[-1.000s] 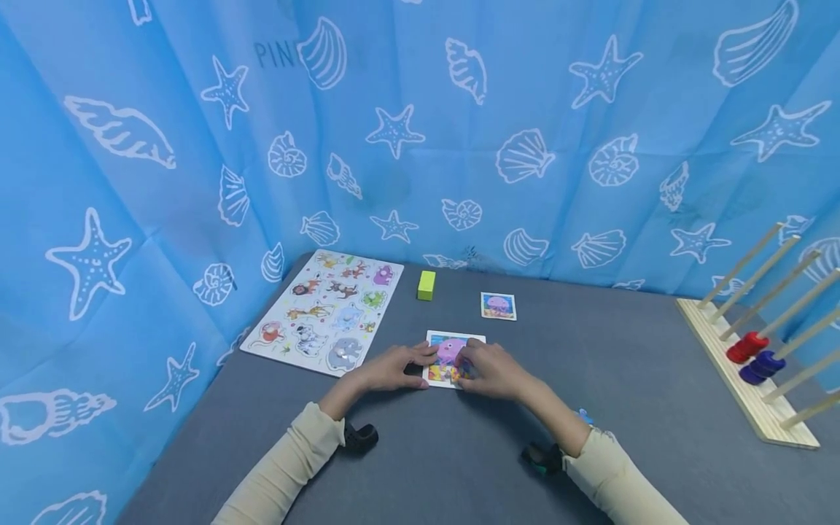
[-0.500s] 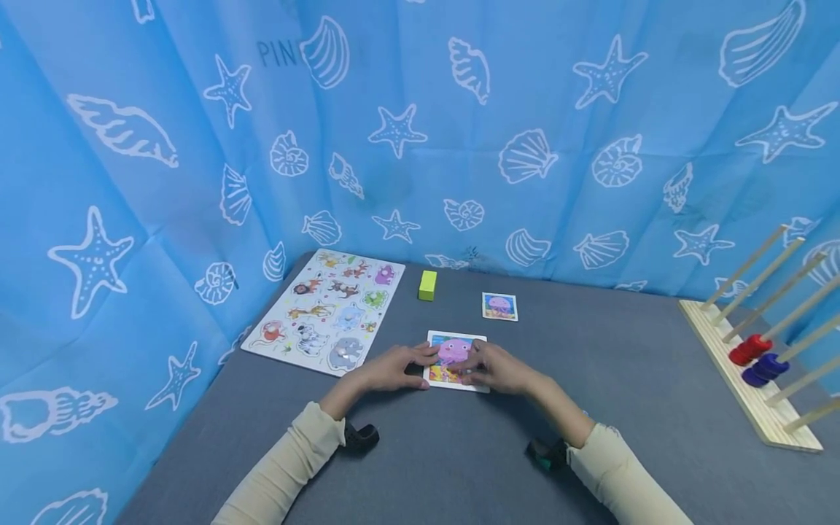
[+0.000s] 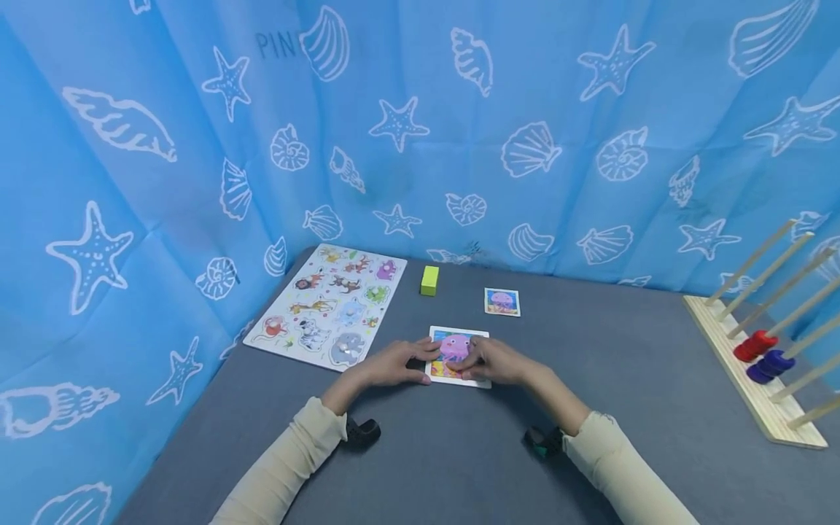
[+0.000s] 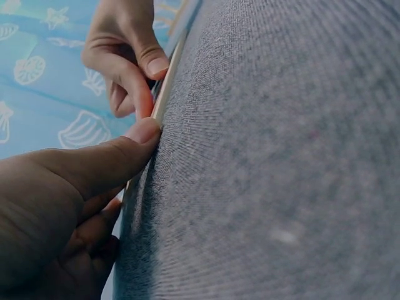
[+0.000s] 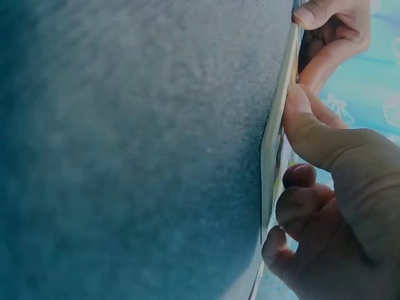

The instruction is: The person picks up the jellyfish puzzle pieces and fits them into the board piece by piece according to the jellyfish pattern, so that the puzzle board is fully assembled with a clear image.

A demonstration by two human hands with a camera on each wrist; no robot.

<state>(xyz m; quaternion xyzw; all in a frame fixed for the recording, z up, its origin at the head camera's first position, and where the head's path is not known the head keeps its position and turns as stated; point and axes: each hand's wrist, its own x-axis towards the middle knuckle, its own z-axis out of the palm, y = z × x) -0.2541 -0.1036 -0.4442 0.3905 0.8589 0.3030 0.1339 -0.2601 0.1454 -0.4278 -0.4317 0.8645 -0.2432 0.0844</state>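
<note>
A small white-framed jigsaw puzzle (image 3: 456,344) with a pink sea creature lies flat on the dark grey table. My left hand (image 3: 397,363) holds its left side, thumb at the near corner and fingers over the left edge. On its right half, my right hand (image 3: 504,362) presses the lower part of the picture with the index finger, thumb near the front edge. The right wrist view shows the right thumb (image 5: 300,103) at the frame and the other fingers bent. Those fingers cover part of the picture.
A small matching picture card (image 3: 502,302) lies behind the puzzle. Near it stands a yellow-green block (image 3: 429,281). To the left is a white animal board (image 3: 328,306); to the right, a wooden peg rack (image 3: 755,379) with red and purple rings. A blue curtain (image 3: 420,175) hangs behind.
A second ago the right fingertips held a small puzzle piece over the puzzle's lower right; now the piece lies in the picture and the index finger presses there. The left hand stays put.
</note>
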